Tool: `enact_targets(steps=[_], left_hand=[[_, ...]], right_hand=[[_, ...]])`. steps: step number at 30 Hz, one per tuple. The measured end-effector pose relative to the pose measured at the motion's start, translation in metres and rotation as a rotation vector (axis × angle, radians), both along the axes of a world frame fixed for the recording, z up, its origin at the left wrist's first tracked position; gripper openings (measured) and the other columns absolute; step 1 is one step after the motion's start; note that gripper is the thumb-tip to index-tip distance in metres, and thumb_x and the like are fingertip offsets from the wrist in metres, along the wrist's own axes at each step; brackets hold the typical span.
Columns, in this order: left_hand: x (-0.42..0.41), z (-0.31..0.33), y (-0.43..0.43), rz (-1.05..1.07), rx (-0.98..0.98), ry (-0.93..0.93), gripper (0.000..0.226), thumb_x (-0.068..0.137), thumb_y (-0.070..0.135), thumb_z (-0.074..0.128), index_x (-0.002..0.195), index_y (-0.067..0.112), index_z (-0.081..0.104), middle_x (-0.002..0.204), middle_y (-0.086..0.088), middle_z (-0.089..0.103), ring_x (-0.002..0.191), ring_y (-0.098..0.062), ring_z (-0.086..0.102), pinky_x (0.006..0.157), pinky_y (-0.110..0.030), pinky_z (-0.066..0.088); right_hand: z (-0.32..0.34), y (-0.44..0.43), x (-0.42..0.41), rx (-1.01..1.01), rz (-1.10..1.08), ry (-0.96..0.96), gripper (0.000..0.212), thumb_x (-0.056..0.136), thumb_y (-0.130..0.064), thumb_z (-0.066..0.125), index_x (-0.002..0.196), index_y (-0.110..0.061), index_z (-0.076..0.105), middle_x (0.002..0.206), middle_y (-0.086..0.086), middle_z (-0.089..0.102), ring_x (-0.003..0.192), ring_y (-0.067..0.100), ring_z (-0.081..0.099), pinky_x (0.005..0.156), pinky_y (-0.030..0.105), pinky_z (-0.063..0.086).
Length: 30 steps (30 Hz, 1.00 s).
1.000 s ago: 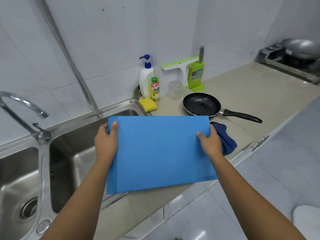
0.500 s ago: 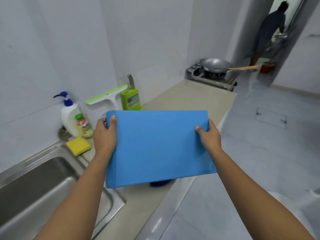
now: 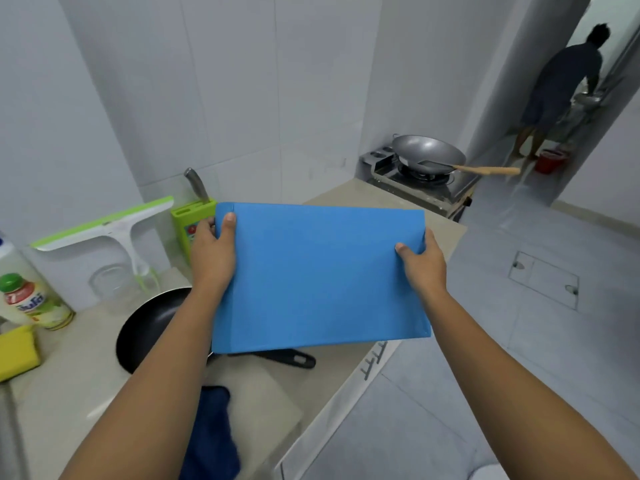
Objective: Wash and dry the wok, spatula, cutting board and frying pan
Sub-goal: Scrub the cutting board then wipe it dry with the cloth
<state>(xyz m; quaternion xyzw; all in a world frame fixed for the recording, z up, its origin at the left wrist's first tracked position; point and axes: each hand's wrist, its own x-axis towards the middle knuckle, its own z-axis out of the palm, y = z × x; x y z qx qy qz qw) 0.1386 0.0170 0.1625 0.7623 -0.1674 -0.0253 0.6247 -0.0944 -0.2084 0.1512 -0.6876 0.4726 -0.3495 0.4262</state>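
I hold the blue cutting board (image 3: 318, 275) flat in the air above the counter. My left hand (image 3: 213, 252) grips its left edge, thumb on top, and my right hand (image 3: 424, 263) grips its right edge. The black frying pan (image 3: 149, 327) lies on the counter under my left arm, its handle (image 3: 291, 358) poking out below the board. The grey wok (image 3: 427, 152) sits on the gas stove at the far end, with the wooden-handled spatula (image 3: 485, 170) resting in it. A dark blue cloth (image 3: 211, 434) lies on the counter near me.
Against the wall stand a green knife block (image 3: 192, 220), a green-and-white squeegee (image 3: 107, 226), a clear glass (image 3: 109, 282), a soap bottle (image 3: 33, 301) and a yellow sponge (image 3: 15, 351). A person (image 3: 557, 91) stands in the doorway at the far right. Tiled floor lies right of the counter edge.
I have turned to the right, away from the sink, carrying the board along the counter toward the stove end. Both hands keep the same grip.
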Motion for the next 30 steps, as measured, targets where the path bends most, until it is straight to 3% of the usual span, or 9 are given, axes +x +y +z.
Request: enact_targets(steps=[6, 11, 20, 30], left_hand=[[0.052, -0.004, -0.078, 0.113, -0.035, -0.009, 0.038, 0.097, 0.048, 0.048, 0.121, 0.018, 0.052, 0.106, 0.006, 0.057, 0.094, -0.012, 0.055, 0.078, -0.026, 0.038], [0.083, -0.005, -0.124, 0.162, 0.019, -0.019, 0.04, 0.098, 0.046, 0.047, 0.126, 0.017, 0.049, 0.107, 0.007, 0.054, 0.092, -0.01, 0.052, 0.065, -0.016, 0.034], [0.152, -0.03, -0.175, 0.183, 0.154, 0.092, 0.041, 0.097, 0.043, 0.052, 0.123, 0.011, 0.054, 0.114, 0.003, 0.061, 0.099, -0.013, 0.058, 0.078, -0.027, 0.041], [0.202, -0.051, -0.225, 0.375, 0.247, 0.145, 0.037, 0.101, 0.036, 0.045, 0.126, 0.012, 0.057, 0.118, 0.001, 0.062, 0.106, -0.017, 0.057, 0.087, -0.034, 0.043]], right_hand=[[-0.02, -0.098, 0.074, -0.009, 0.07, -0.016, 0.047, 0.093, -0.03, 0.058, 0.137, -0.028, 0.043, 0.121, -0.01, 0.059, 0.105, 0.017, 0.059, 0.085, 0.036, 0.047], [-0.033, -0.166, 0.132, 0.008, 0.144, 0.01, 0.055, 0.09, -0.036, 0.059, 0.141, -0.028, 0.039, 0.133, -0.007, 0.056, 0.118, 0.021, 0.056, 0.1, 0.047, 0.047], [-0.055, -0.274, 0.249, -0.043, 0.35, 0.052, 0.072, 0.093, -0.037, 0.059, 0.153, -0.03, 0.02, 0.147, -0.001, 0.044, 0.131, 0.023, 0.047, 0.106, 0.049, 0.043], [-0.066, -0.34, 0.379, -0.064, 0.616, 0.098, 0.076, 0.098, -0.033, 0.055, 0.156, -0.028, 0.006, 0.146, 0.009, 0.039, 0.129, 0.028, 0.046, 0.099, 0.042, 0.042]])
